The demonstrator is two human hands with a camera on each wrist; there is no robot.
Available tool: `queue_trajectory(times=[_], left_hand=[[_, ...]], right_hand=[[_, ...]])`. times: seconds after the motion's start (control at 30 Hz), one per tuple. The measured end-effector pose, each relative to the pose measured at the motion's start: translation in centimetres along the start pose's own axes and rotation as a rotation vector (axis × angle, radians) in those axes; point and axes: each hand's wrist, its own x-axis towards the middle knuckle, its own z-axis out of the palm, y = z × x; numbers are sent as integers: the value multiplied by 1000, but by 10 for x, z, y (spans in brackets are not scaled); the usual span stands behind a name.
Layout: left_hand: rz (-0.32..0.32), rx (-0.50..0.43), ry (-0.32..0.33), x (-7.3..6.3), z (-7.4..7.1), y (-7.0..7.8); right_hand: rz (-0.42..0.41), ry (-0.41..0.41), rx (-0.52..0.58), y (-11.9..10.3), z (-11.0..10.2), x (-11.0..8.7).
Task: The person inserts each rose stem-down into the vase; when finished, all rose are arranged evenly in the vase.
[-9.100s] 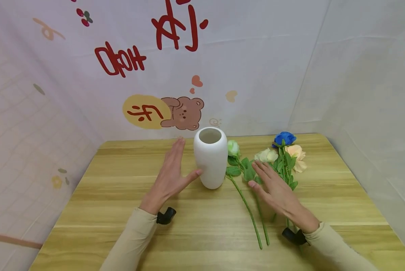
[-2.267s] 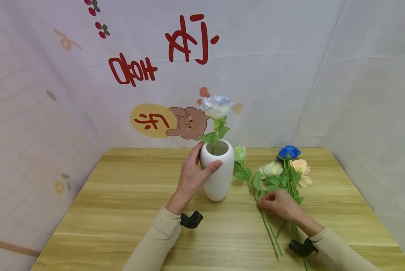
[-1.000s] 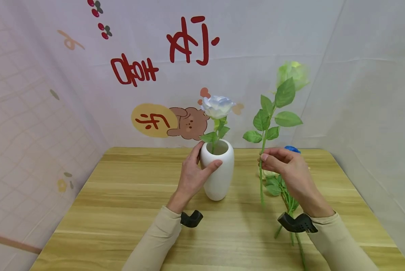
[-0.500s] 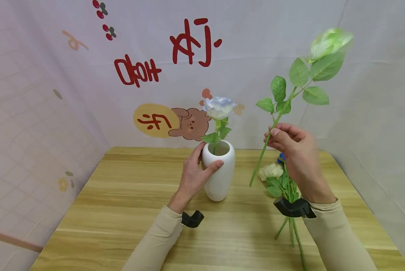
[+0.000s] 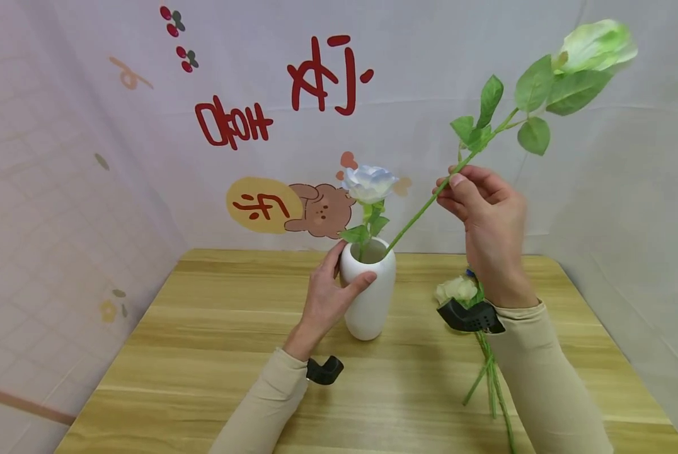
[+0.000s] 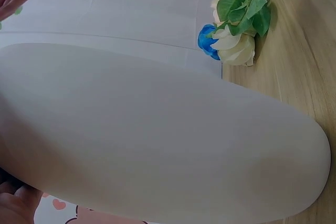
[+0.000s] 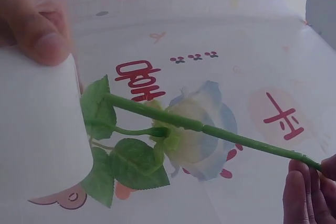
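My left hand (image 5: 330, 293) grips the side of a white vase (image 5: 367, 315), which stands upright on the table and fills most of the left wrist view. One white rose with bluish petal edges (image 5: 370, 184) stands in the vase. Above and to the right, my right hand (image 5: 492, 217) pinches the stem of a green-white rose (image 5: 597, 47) between thumb and fingers. This rose slants, bloom up and to the right. Its stem (image 7: 236, 142) runs down to the left, with the cut end right at the vase's mouth, close by the white rose's leaves.
On the wooden table (image 5: 203, 353) to the right lie a cream rose (image 5: 455, 289) and a blue rose (image 6: 208, 40), with several stems (image 5: 492, 384) partly behind my right forearm. A printed white cloth (image 5: 430, 69) hangs behind the table.
My right hand picked up the green-white rose from the table, raised it and tilted it, then brought its stem end left to the vase's mouth. My left hand has stayed on the vase.
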Motion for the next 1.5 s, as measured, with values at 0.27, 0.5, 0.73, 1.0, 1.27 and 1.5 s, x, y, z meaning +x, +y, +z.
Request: queue_trajectory(times=[0.27, 0.5, 0.73, 1.0, 1.27, 1.5], left_hand=[[-24, 3, 1, -2, 1, 2], [-25, 7, 3, -2, 1, 2], [-38, 18, 1, -3, 2, 2], [-43, 23, 5, -2, 2, 2], [-52, 27, 5, -1, 1, 1], [-45, 29, -1, -2, 1, 1]], right_hand=[[-5, -59, -137, 26, 6, -4], [75, -151, -376, 47, 1, -20], [210, -211, -498, 58, -3, -31], [249, -219, -612, 62, -4, -36], [247, -226, -653, 68, -7, -37], [191, -293, -716, 74, -13, -40]])
